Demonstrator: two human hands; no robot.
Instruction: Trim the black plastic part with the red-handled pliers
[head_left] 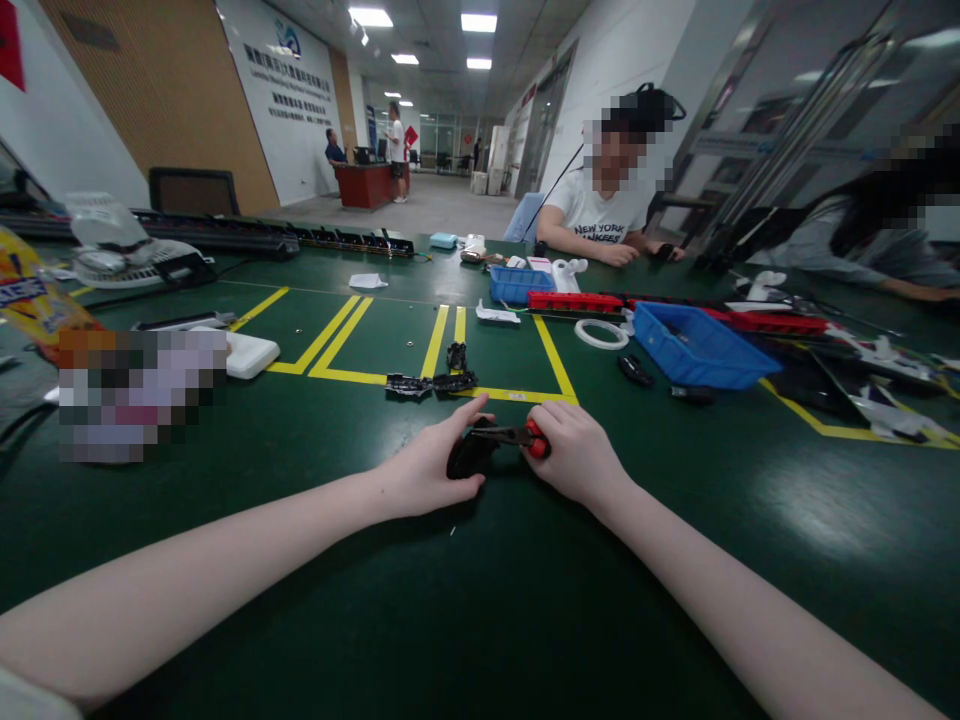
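Note:
My left hand is wrapped round a dark, rounded plastic part, whose exact kind I cannot make out. My right hand grips pliers by their red handles, and the jaws point left, up against the dark part. Just beyond my hands, several black plastic pieces lie on the yellow tape lines. To the right of them are a black rounded shell and another small black piece.
A blue tray stands at the right, with a smaller blue basket farther back. A white ring lies between them. On the left are a white box and a yellow packet. A person sits across the green table.

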